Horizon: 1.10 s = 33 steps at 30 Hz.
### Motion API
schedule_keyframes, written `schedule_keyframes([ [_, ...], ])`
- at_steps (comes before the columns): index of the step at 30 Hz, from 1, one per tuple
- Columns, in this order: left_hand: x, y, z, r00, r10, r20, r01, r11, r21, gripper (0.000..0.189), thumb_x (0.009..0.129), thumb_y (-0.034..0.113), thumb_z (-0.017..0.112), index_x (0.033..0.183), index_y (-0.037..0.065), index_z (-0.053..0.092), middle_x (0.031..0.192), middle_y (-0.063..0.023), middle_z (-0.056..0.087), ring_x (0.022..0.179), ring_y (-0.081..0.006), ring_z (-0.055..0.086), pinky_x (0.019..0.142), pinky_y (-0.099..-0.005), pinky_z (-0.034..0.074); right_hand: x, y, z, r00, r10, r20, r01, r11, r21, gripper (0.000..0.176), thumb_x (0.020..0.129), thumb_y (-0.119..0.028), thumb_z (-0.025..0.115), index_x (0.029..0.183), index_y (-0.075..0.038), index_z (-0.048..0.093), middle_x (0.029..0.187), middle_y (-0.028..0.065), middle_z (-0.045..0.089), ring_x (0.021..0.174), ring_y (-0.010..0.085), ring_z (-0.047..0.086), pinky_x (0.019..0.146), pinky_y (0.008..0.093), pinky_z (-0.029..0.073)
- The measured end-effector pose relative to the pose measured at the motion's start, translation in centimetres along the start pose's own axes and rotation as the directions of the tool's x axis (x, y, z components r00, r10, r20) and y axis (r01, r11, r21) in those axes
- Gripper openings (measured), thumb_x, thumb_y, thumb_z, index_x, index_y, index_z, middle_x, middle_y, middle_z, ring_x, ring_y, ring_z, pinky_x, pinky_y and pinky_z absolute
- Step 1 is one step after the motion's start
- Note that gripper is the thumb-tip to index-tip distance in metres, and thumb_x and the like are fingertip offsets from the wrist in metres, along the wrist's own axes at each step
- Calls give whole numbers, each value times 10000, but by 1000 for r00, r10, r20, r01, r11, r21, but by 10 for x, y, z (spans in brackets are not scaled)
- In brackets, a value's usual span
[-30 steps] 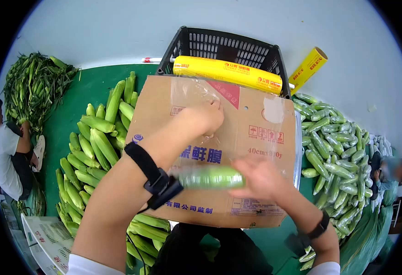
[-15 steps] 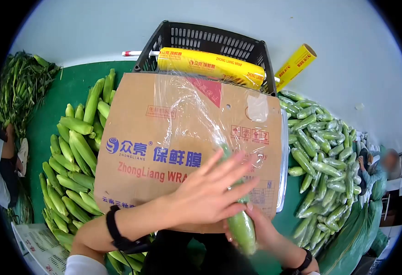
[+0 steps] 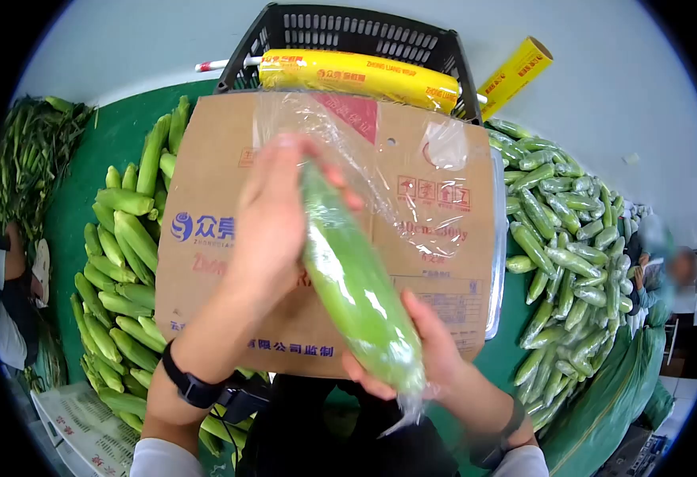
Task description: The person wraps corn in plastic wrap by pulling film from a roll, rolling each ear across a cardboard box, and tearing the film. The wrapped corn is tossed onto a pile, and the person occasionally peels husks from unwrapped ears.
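Note:
A green ear of corn point(image 3: 356, 290) in clear plastic film slants over the cardboard box point(image 3: 205, 318). At its upper end, my left hand point(image 3: 273, 211) is curled against the corn, partly blurred. My right hand point(image 3: 436, 358) grips the lower end, where a twist of film hangs down. Clear film point(image 3: 364, 171) stretches across the box top below the yellow wrap roll point(image 3: 356, 75), which rests on the front of a black crate point(image 3: 364, 32).
Unwrapped corn point(image 3: 130, 270) is heaped on the left, wrapped corn point(image 3: 563, 262) on the right. A yellow tube point(image 3: 515, 75) leans near the crate. People's parts show at both edges, with corn leaves point(image 3: 34, 167) at far left.
The corn has been raised and shows larger and more fully. My left hand moved left and up from lying spread over it to its upper end. The view has shifted slightly.

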<state>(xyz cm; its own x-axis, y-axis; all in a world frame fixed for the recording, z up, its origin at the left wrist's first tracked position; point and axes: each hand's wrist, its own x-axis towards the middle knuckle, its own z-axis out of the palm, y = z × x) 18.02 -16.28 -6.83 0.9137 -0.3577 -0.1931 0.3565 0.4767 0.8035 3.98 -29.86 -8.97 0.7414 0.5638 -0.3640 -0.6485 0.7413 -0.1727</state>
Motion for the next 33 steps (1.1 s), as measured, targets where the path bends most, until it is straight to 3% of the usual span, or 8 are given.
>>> schedule_keyframes([
  [5,-38,1,-39,986,164,8,-134,779,612,264,1007,218,384,1097,25,541,847,-28,560,797,-108,583,694,-248,490,-38,-30,-6,750,-508,-423,157,759,-632,386,963,-317,526,1237,-47,495,985,68,624,657,128,615,463,215,456],
  [9,-70,-37,-48,990,135,31,-130,821,555,318,1001,169,403,1006,-46,637,848,-103,660,757,-129,619,664,-235,496,-55,-46,-8,290,-854,433,109,-420,-901,400,994,-316,374,892,-15,617,829,128,651,736,213,627,565,292,491],
  [13,-86,-32,-35,761,-648,34,613,735,289,558,1018,393,290,994,-64,610,718,-160,636,472,-189,552,405,-285,439,-62,-66,16,76,-598,798,162,-782,-601,424,983,-277,314,826,-23,614,661,114,612,651,228,581,734,357,492],
  [17,-86,-31,-33,253,-965,65,883,258,392,746,989,543,139,1009,-61,576,641,-168,604,406,-193,500,349,-279,378,-47,-72,27,328,-817,474,814,-10,-580,374,1004,-354,350,999,-21,520,494,24,454,500,160,496,638,349,484],
  [21,-99,-41,-54,434,-899,67,792,416,447,790,921,669,167,1186,-8,474,727,-172,600,433,-204,509,361,-278,402,-56,-67,9,496,-807,319,809,297,-507,366,1003,-392,379,1040,-33,444,461,-12,369,444,132,452,601,341,469],
  [24,-85,-40,-42,830,-309,465,-190,626,756,695,934,553,415,1357,11,316,978,-146,581,575,-173,565,429,-259,438,-62,-72,15,386,-912,135,829,279,-485,377,997,-407,389,1094,-44,413,574,21,422,524,148,484,639,344,478],
  [29,-69,4,49,690,-635,347,372,723,582,714,865,403,632,1363,-11,331,1141,-116,546,950,-211,586,770,-343,502,-43,-21,-6,512,-847,146,831,445,-333,612,881,-346,577,1326,-27,303,1134,112,484,1021,222,504,866,394,466],
  [33,-45,-12,76,534,-554,639,-567,326,757,599,851,268,633,1350,34,401,1188,-164,539,1089,-332,544,906,-403,454,-64,-2,-40,530,-847,-47,832,530,-162,658,817,-288,678,1331,1,386,1259,142,507,1153,263,530,869,432,522],
])
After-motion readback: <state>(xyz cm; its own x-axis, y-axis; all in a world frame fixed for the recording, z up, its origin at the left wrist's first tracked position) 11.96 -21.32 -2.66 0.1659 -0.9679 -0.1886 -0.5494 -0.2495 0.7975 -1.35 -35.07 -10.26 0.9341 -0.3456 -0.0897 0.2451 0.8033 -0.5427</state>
